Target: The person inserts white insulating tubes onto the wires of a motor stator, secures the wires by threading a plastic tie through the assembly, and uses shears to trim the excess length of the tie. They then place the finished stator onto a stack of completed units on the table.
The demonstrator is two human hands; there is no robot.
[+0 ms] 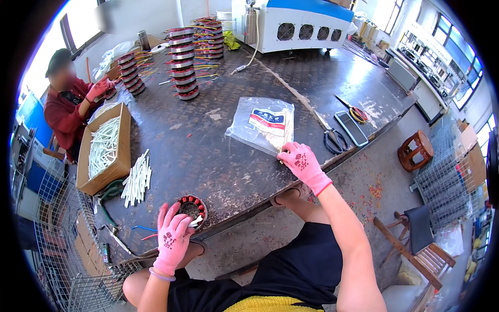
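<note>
- Wire mesh was noted at the far left, below a seated co-worker in a dark red top.
- An open carton of white tubes was placed on the table's left part; a loose heap of tubes was laid beside it.
- A wound ring was located at the table's near edge. The left hand, pink-gloved, was held over its left side, fingers bent; whether it was clamped could not be told.
- Wired rings were piled in stacks toward the back.
- The dark tabletop was seen to be scuffed and flaked.
- A clear labelled bag was touched at its near corner by the right hand, fingertips drawn close; a firm pinch could not be confirmed.
- A white-and-blue machine was stationed behind.
- Scissors and a phone were laid rightward.
- Scraps were strewn on the grey floor; a wooden stool was observed farther right.
</note>
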